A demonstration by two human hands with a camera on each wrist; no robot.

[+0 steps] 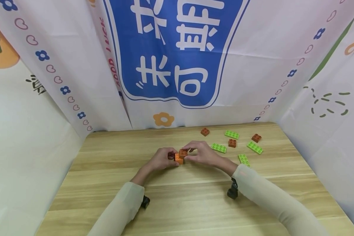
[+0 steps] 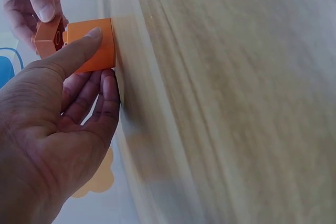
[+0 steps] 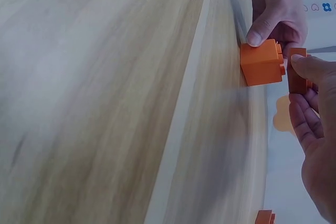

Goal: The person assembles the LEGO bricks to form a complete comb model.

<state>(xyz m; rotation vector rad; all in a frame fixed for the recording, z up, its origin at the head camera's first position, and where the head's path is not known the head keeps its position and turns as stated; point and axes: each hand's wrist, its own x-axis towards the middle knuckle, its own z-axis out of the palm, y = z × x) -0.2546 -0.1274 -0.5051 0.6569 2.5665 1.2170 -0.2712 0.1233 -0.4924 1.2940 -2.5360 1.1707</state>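
Near the middle of the table, my left hand (image 1: pixel 162 159) holds a bright orange toy building brick (image 1: pixel 179 161), its thumb and fingers on opposite sides. That orange brick (image 3: pixel 261 65) stands upright on the wood with its studs up. Between thumb and fingertips, my right hand (image 1: pixel 203 153) pinches a lower, reddish-brown brick (image 1: pixel 183 152). In the right wrist view this brown brick (image 3: pixel 296 80) hovers just over the orange studs, with a narrow gap between them. The left wrist view shows the brown brick (image 2: pixel 48 38) slightly tilted, right by the orange one.
On the right of the wooden table (image 1: pixel 106 170) lie several loose flat green bricks (image 1: pixel 219 147) and 3 brown bricks (image 1: pixel 232 143). One green brick (image 1: pixel 244 160) is close to my right forearm. A printed cloth (image 1: pixel 242 82) hangs along the back edge and both sides.
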